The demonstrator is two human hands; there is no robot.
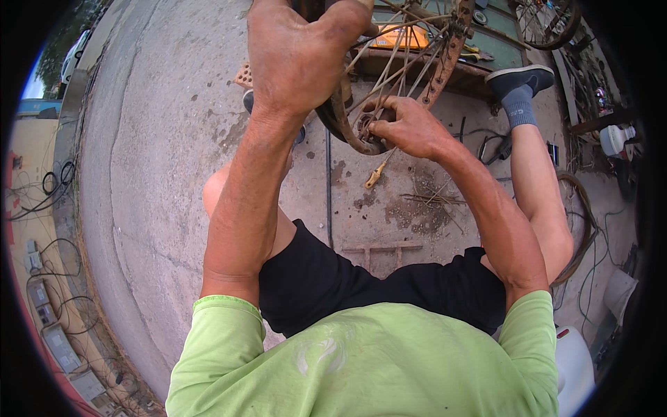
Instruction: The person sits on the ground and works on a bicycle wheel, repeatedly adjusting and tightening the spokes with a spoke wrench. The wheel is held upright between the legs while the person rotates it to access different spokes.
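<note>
A rusty spoked bicycle wheel (372, 143) is held up at the top centre, with a dark tyre along its left side. My left hand (300, 59) grips the upper left of the wheel, its fingertips mostly hidden behind it. Lower down, my right hand (410, 128) has thumb and fingers closed among the spokes by the lower rim, on a small part I cannot make out. A yellow-handled tool (375, 177) is below the right hand, low beside the wheel.
A green bench (497, 31) carries an orange case (401, 36) and pliers (476, 55). On the concrete lie cables (493, 142), thin rods (432, 199) and a metal frame (381, 247). Coiled hoses (583, 229) and another wheel (556, 21) are at right, wired boxes (61, 346) at left.
</note>
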